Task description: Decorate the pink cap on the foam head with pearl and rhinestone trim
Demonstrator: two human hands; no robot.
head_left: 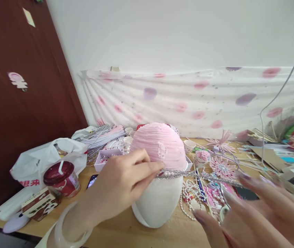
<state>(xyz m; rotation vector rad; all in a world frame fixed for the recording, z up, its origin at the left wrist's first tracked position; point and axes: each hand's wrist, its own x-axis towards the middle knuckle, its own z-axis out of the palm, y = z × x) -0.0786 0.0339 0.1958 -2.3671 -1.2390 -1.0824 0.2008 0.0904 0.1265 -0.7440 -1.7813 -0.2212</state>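
A white head form stands at the middle of the table, its top covered by a ribbed pink cap with a small pale ornament on the front. My left hand pinches a sparkly silver pipe cleaner against the cap's lower edge, beside a row of pearl beads. The silver length runs off to the right, past the fingertips of my right hand. Motion blurs that hand; its thumb and fingers are spread apart, with nothing visible pinched between them.
Bead strings, a pink beaded flower and paper cups lie to the right. On the left are a red drink cup, a small box, a plastic bag and bundled pipe cleaners. A cable hangs at right.
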